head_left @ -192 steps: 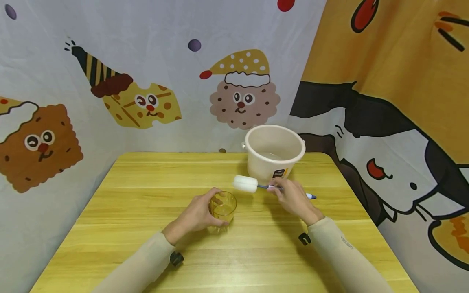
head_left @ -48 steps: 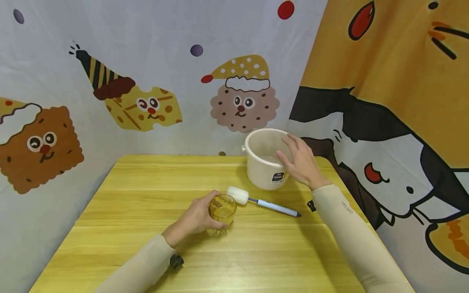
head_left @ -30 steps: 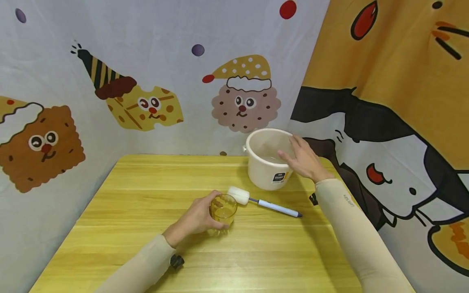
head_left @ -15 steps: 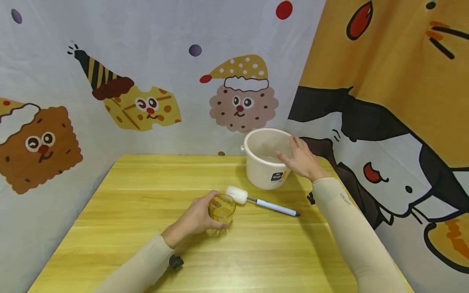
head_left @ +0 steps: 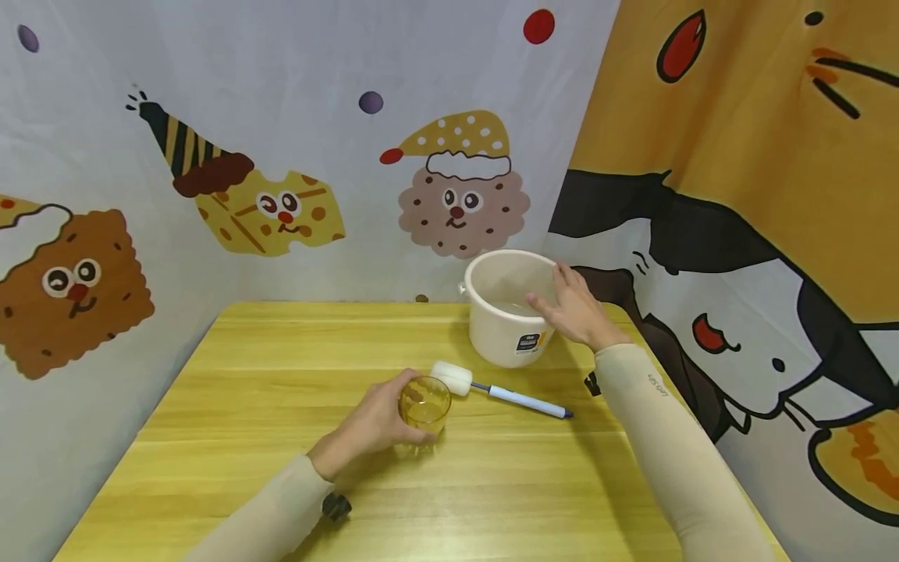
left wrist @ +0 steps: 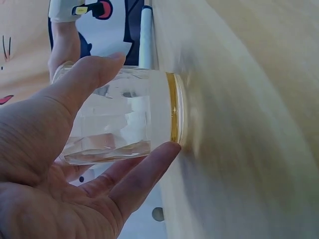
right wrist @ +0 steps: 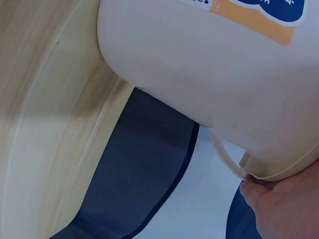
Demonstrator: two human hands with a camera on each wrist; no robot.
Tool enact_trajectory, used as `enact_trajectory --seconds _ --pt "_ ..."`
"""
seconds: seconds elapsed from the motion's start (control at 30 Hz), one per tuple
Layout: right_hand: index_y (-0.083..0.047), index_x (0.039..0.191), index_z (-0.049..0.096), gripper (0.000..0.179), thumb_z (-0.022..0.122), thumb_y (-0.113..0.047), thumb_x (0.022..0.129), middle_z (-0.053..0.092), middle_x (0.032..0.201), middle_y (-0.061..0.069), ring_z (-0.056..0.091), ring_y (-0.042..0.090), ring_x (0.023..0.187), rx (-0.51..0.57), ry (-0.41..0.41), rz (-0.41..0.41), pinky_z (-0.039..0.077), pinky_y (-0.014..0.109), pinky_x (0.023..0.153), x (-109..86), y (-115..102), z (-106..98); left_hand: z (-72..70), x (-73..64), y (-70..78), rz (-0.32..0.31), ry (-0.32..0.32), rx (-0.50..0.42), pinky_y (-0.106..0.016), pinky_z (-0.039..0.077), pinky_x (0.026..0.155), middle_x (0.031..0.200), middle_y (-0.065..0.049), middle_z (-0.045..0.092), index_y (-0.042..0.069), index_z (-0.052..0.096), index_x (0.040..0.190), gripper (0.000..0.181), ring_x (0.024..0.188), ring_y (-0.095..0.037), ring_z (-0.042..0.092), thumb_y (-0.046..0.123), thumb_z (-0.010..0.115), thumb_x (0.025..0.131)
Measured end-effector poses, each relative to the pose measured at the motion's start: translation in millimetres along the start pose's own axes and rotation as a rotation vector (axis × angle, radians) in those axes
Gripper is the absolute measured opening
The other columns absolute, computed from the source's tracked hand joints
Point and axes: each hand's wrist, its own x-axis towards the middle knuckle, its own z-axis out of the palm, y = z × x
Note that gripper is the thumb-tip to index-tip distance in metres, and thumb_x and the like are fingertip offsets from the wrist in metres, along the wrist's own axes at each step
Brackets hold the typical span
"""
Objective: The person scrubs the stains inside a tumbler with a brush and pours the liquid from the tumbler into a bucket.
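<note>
Near the table's middle, my left hand [head_left: 379, 411] is wrapped round an amber glass [head_left: 425, 407], thumb on one side and fingers on the other. The left wrist view shows the clear-walled glass [left wrist: 119, 112] with its amber-edged end at the wooden surface. My right hand [head_left: 577, 312] holds the right rim of a cream bucket [head_left: 502, 336]; some fingertips are hidden. In the right wrist view, that hand [right wrist: 289, 204] is at the rim beside the handle joint. A sponge cup brush [head_left: 530, 402] lies between glass and bucket, its white head [head_left: 452, 378] just behind the glass.
The bucket stands upright towards the back right of the wooden table [head_left: 295, 351]. A cartoon-print cloth [head_left: 295, 117] hangs behind the table and along its right side. Dark wrist devices [head_left: 335, 507] sit under the sleeves.
The right hand has put the brush down behind the glass and moved up to the bucket's rim, settling there over the last second. The left hand has stayed on the glass.
</note>
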Motion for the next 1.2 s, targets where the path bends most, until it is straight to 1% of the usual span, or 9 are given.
enact_trajectory --seconds 0.17,0.33,0.5,0.67,0.73,0.9,1.03,1.13,1.2 --pt "0.008 0.182 0.015 0.109 0.046 -0.074 0.117 0.008 0.195 0.030 0.011 0.055 0.180 0.003 0.013 -0.009 0.019 0.075 0.144 -1.2 0 1 -4.5 1.7 5.5 0.023 0.014 0.001 -0.048 0.069 0.099 0.133 -0.014 0.082 0.016 0.065 0.153 0.093 0.119 -0.029 0.080 0.032 0.114 0.075" --pt "0.008 0.182 0.018 0.107 0.046 -0.073 0.117 0.009 0.194 0.030 0.012 0.055 0.180 0.010 0.019 -0.005 0.020 0.076 0.143 -0.8 1 2 -9.9 5.3 12.0 0.058 0.032 0.021 -0.041 0.068 0.095 0.129 -0.012 0.083 0.015 0.065 0.149 0.090 0.115 -0.026 0.080 0.033 0.113 0.076" --pt "0.006 0.183 0.020 0.105 0.047 -0.071 0.117 0.010 0.194 0.030 0.012 0.054 0.180 0.012 0.027 -0.005 0.020 0.076 0.143 -0.8 2 3 -13.0 8.6 19.4 0.047 0.057 0.005 -0.040 0.068 0.092 0.129 -0.011 0.082 0.018 0.067 0.148 0.088 0.115 -0.026 0.079 0.037 0.113 0.075" --pt "0.005 0.184 0.013 0.106 0.047 -0.070 0.117 0.007 0.195 0.030 0.011 0.055 0.181 0.016 0.027 -0.002 0.018 0.076 0.144 -0.2 1 1 -18.1 13.3 27.1 0.049 0.086 -0.047 -0.041 0.069 0.090 0.129 -0.010 0.082 0.021 0.068 0.148 0.088 0.114 -0.026 0.078 0.042 0.112 0.075" --pt "0.005 0.184 0.012 0.107 0.047 -0.071 0.117 0.007 0.195 0.030 0.010 0.054 0.181 0.018 0.026 -0.001 0.018 0.076 0.144 0.1 1 1 -21.0 16.0 30.0 0.053 0.095 -0.068 -0.038 0.069 0.087 0.127 -0.011 0.081 0.022 0.067 0.149 0.087 0.111 -0.024 0.076 0.043 0.111 0.076" --pt "0.006 0.184 0.013 0.105 0.047 -0.069 0.118 0.009 0.194 0.031 0.012 0.055 0.180 0.014 0.029 -0.006 0.018 0.075 0.144 0.5 -1 2 -28.4 24.4 36.7 0.055 0.112 -0.096 -0.031 0.064 0.079 0.121 -0.008 0.079 0.021 0.066 0.151 0.088 0.098 -0.019 0.072 0.044 0.110 0.078" --pt "0.006 0.183 0.014 0.103 0.048 -0.066 0.119 0.010 0.194 0.031 0.013 0.055 0.180 0.009 0.038 -0.013 0.019 0.074 0.145 1.0 -1 3 -33.8 31.1 42.5 0.064 0.123 -0.086 -0.031 0.059 0.075 0.116 -0.005 0.077 0.021 0.065 0.152 0.088 0.091 -0.018 0.068 0.045 0.109 0.080" --pt "0.006 0.183 0.015 0.101 0.049 -0.064 0.119 0.011 0.194 0.031 0.013 0.055 0.180 0.009 0.042 -0.015 0.018 0.073 0.145 1.5 0 4 -37.0 36.6 46.1 0.071 0.130 -0.063 -0.032 0.058 0.076 0.114 -0.006 0.076 0.019 0.065 0.152 0.087 0.092 -0.019 0.066 0.046 0.107 0.082" --pt "0.006 0.183 0.015 0.101 0.049 -0.064 0.119 0.011 0.194 0.031 0.013 0.055 0.180 0.010 0.041 -0.016 0.018 0.073 0.145 1.6 1 4 -38.7 40.6 48.9 0.073 0.134 -0.052 -0.034 0.057 0.078 0.114 -0.006 0.075 0.018 0.065 0.152 0.087 0.096 -0.021 0.067 0.047 0.106 0.082"
